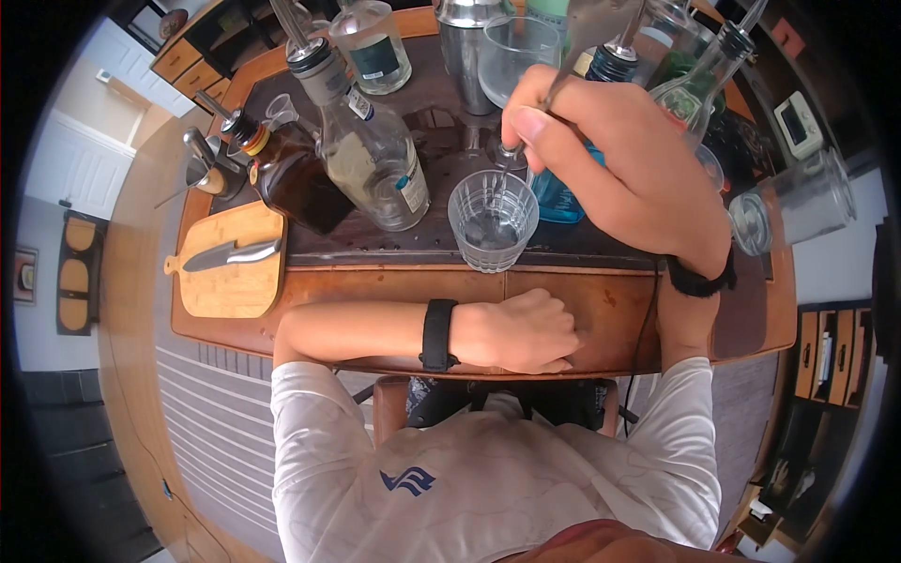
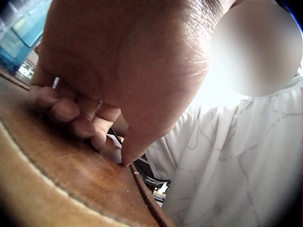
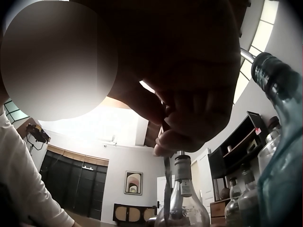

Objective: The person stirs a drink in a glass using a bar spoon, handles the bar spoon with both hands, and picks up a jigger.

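A cut-glass tumbler (image 1: 493, 223) stands near the table's front, with a thin metal utensil (image 1: 508, 161) reaching down into it. My right hand (image 1: 624, 155) pinches the utensil's shaft between thumb and fingers above the glass; in the right wrist view the hand (image 3: 189, 104) is dark, its fingertips around the shaft (image 3: 167, 189). My left hand (image 1: 521, 330) rests on the leather table edge in front of the tumbler, holding nothing. The left wrist view shows that hand (image 2: 118, 61) palm side, fingers loosely bent against the leather (image 2: 90, 175). What the tumbler contains is hard to tell.
Left of the tumbler stand a clear bottle (image 1: 375, 169) and a dark bottle (image 1: 298, 183). A knife (image 1: 230, 255) lies on a wooden board (image 1: 230, 296). Behind are a metal shaker (image 1: 465, 56) and a stemmed glass (image 1: 518, 61). A blue bottle (image 1: 560, 197) and a glass jar (image 1: 807, 199) are to the right.
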